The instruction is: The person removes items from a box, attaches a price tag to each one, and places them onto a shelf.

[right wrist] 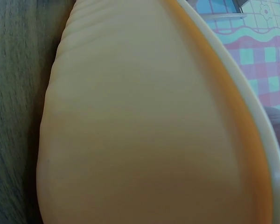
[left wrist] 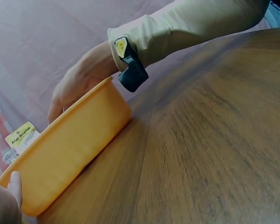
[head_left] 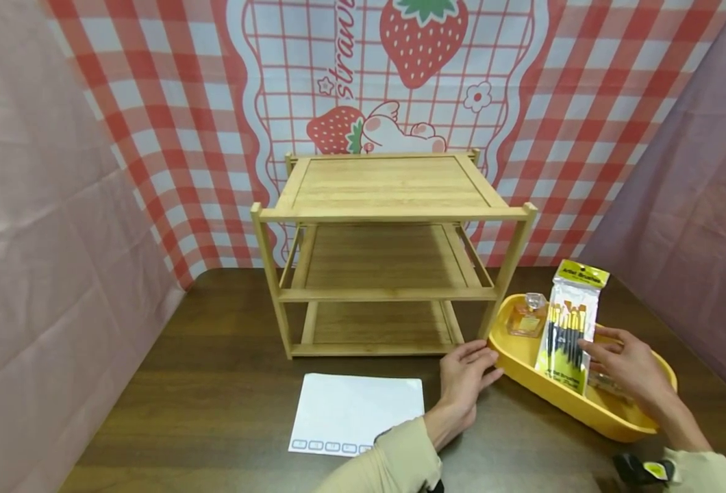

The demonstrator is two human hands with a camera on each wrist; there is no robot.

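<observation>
A yellow basin stands at an angle on the right of the table. My left hand touches its left end, the fingers lightly bent; the left wrist view has the thumb against the outer wall. Over the basin, my right hand pinches the right edge of a pack of artist brushes, which stands tilted inside with its yellow header up. Left of the pack, a perfume bottle with a clear stopper lies in the basin. Another clear item is partly hidden under the right hand.
A three-tier wooden rack stands mid-table, its right front leg close to the basin. Before it lies a white sheet with small boxes along its near edge. A checked strawberry cloth hangs behind; pink drapes flank both sides.
</observation>
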